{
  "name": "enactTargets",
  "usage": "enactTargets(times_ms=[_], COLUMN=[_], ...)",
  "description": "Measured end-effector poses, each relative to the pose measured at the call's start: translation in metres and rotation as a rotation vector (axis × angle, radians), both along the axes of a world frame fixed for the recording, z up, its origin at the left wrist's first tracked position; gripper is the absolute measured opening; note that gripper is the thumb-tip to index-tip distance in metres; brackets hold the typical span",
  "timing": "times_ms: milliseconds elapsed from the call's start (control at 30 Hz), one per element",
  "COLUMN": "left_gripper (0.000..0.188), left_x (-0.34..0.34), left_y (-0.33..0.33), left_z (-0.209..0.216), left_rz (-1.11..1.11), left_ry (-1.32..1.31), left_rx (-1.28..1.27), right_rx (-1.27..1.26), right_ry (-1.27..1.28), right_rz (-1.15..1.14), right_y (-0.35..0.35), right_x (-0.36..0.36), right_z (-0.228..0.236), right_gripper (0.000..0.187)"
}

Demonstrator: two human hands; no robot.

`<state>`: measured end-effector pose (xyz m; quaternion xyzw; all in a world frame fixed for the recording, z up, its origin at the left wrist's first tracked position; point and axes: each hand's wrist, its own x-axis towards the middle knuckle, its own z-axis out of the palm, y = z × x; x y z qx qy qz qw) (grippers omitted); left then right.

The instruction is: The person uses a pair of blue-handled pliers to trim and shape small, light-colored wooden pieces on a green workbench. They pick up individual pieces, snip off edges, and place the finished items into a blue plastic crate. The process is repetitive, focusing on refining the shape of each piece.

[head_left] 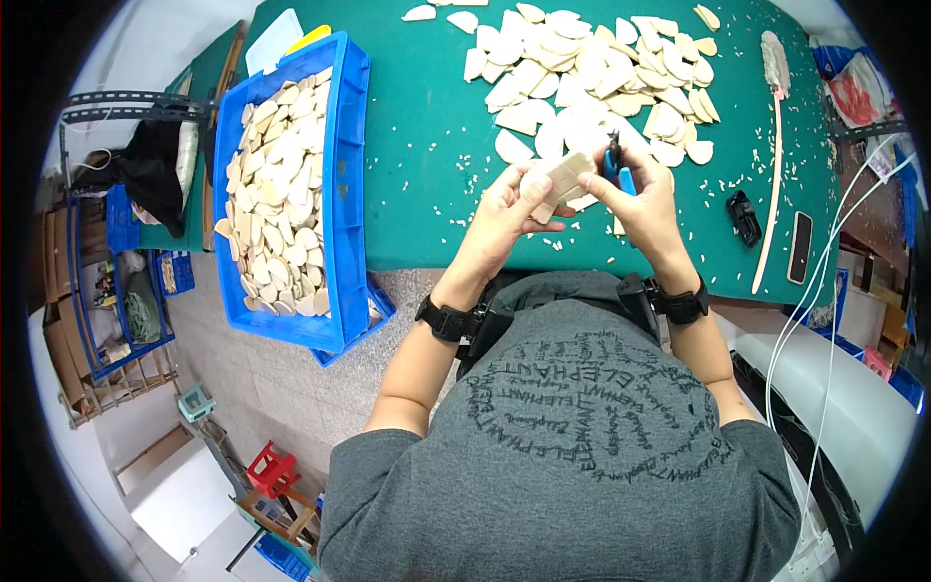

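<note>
Above the near edge of the green table (417,184), my left hand (499,218) pinches a flat beige plastic-looking piece (565,180) between thumb and fingers. My right hand (648,209) is closed around a pair of blue-handled nippers (626,181), their dark jaws pointing away from me. Its thumb also touches the right end of the beige piece. Just beyond both hands spreads a heap of similar beige half-round pieces (582,73). Part of the held piece is covered by my fingers.
At the left, a blue crate (346,194) is filled with beige pieces (276,194). Small pale scraps dot the table. A long-handled brush (776,145), a black object (744,217) and a phone (800,247) lie at the right. White cables (824,262) hang beside the table.
</note>
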<state>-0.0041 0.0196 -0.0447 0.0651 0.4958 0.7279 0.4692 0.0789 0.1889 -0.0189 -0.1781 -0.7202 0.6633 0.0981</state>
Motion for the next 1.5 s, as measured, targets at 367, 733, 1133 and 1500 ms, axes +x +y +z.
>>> enactTargets(times_ms=[367,733,1133,1500], left_gripper=[0.044,0.046,0.049,0.049], left_x=[0.002,-0.003,-0.005,0.003], left_y=[0.003,0.001,-0.002,0.003], left_z=[0.002,-0.006,0.01,0.006], left_rz=[0.204,0.171,0.115,0.102], left_ry=[-0.063,0.013,-0.058,-0.176], left_rx=[0.131,0.024,0.057,0.107], right_rx=[0.567,0.116,0.558,0.821], right_ry=[0.456,0.161,0.461,0.704], right_rz=[0.109,-0.096,0.13,-0.03], right_y=[-0.012,-0.008,-0.002,-0.002], right_x=[0.003,-0.002,-0.004,-0.008], right_z=[-0.003,0.001,0.003,-0.003], right_gripper=[0.032,0.021,0.03,0.038])
